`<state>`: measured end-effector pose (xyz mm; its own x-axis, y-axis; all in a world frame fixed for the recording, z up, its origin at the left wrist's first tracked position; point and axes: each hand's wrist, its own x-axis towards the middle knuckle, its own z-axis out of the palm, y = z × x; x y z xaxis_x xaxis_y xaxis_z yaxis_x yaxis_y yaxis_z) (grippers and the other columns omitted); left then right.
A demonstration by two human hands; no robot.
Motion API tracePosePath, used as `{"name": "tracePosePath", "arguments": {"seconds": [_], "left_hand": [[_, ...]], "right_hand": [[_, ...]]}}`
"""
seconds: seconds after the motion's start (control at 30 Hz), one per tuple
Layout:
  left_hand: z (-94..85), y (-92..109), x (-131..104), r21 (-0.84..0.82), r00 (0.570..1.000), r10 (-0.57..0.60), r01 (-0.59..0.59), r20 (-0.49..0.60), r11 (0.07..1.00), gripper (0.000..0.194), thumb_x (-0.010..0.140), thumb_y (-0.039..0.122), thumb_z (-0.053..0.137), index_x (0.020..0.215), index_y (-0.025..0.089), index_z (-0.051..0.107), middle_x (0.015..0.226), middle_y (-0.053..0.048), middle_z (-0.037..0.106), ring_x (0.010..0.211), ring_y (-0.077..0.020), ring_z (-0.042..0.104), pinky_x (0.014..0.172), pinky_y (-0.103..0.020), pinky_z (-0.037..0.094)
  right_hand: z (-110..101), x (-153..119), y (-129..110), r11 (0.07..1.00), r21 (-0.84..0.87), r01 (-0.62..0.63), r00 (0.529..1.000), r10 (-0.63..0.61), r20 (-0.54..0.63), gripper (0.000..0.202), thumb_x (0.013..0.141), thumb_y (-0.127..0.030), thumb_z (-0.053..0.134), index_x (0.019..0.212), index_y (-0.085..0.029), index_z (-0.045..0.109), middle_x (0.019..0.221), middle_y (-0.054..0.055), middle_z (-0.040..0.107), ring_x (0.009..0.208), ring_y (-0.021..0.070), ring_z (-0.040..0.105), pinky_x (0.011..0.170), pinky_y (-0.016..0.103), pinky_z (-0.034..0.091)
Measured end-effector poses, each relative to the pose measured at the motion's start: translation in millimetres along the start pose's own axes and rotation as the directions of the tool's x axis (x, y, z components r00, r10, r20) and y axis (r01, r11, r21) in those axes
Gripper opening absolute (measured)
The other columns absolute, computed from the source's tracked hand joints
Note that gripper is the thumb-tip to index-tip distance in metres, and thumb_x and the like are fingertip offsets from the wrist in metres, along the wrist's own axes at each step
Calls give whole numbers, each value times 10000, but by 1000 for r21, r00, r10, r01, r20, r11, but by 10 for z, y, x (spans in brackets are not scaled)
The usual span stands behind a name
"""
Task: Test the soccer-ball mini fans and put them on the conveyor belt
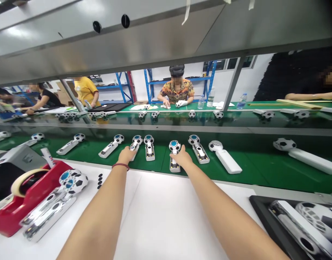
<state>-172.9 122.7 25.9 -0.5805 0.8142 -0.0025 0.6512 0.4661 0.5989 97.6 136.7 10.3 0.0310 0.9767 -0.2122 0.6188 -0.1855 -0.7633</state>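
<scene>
Both my arms reach forward over the white work surface point(155, 216) to the green conveyor belt point(160, 167). My left hand point(126, 156) is closed on a white handheld device with a football-patterned head point(137, 139). My right hand point(181, 157) has its thumb and fingers around another such device point(175, 167), which lies upright in view with a blue disc on its head. Between the hands is a third device point(149, 150). Just right of my right hand lies one more point(199, 150) with its inner parts showing.
A red tape dispenser point(38, 196) and two devices point(52, 209) are at the left. A black tray point(259, 213) holds devices at the right. A metal shelf point(155, 47) hangs overhead. People sit across the line.
</scene>
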Motion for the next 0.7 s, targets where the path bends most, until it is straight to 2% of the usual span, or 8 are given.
{"name": "tracePosePath", "arguments": {"seconds": [0.07, 0.13, 0.2, 0.3, 0.4, 0.47, 0.53, 0.7], "left_hand": [[100, 44, -30, -90, 998, -42, 46, 45, 995, 283, 566, 286, 721, 764, 134, 589, 780, -151, 666, 892, -344, 607, 723, -358, 429], [186, 124, -124, -209, 994, -60, 77, 87, 975, 264, 569, 327, 724, 697, 145, 581, 718, -128, 660, 840, -322, 621, 695, -350, 444], [237, 219, -278, -352, 993, -47, 83, 111, 932, 288, 629, 399, 679, 703, 140, 576, 730, -121, 656, 803, -291, 631, 672, -341, 465], [223, 368, -600, -558, 992, 43, 32, 121, 829, 380, 718, 500, 580, 842, 141, 565, 819, -96, 655, 786, -224, 640, 668, -319, 497], [103, 537, -966, -781, 970, 206, -30, 128, 623, 432, 769, 576, 490, 949, 186, 537, 835, -47, 649, 763, -170, 642, 689, -308, 522], [-8, 675, -1197, -942, 933, 323, 46, 159, 331, 450, 726, 571, 571, 963, 190, 540, 815, -41, 648, 741, -176, 641, 699, -331, 531], [-102, 821, -1400, -970, 890, 392, 181, 232, 162, 465, 708, 574, 598, 937, 171, 564, 775, -50, 650, 687, -180, 636, 653, -322, 532], [-46, 1023, -1760, -870, 780, 406, 484, 477, 92, 542, 768, 656, 426, 801, 137, 580, 597, -43, 603, 501, -163, 582, 463, -261, 450]], "right_hand": [[-13, 55, -40, 998, 50, -36, 998, 33, 48, 773, 634, -324, 691, 1313, -123, 382, 1057, 203, 587, 993, 369, 565, 780, 440, 439], [-82, 66, -24, 993, 101, -56, 995, 46, 92, 475, 608, -284, 705, 1030, -101, 589, 905, 183, 631, 910, 356, 598, 739, 413, 455], [-210, 20, 46, 977, 202, -60, 986, 26, 167, 269, 629, -314, 693, 799, -120, 616, 767, 143, 639, 820, 321, 621, 684, 382, 474], [-461, -157, 185, 907, 420, -18, 968, -90, 236, 262, 745, -411, 587, 855, -173, 581, 744, 63, 637, 759, 225, 635, 645, 327, 502], [-687, -399, 254, 668, 744, 8, 940, -259, 223, 314, 735, -341, 629, 1005, -258, 491, 796, -5, 622, 785, 185, 638, 691, 347, 527], [-801, -557, 227, 454, 890, -41, 924, -321, 207, 376, 681, -278, 696, 988, -264, 480, 824, -6, 622, 803, 204, 640, 714, 399, 533], [-890, -701, 156, 335, 936, -103, 924, -317, 215, 309, 693, -315, 697, 925, -229, 511, 832, 18, 630, 796, 210, 637, 731, 413, 532], [-996, -1012, -9, 186, 959, -212, 924, -281, 259, 452, 778, -623, 483, 832, -180, 555, 743, 62, 632, 770, 228, 627, 729, 408, 527]]}}
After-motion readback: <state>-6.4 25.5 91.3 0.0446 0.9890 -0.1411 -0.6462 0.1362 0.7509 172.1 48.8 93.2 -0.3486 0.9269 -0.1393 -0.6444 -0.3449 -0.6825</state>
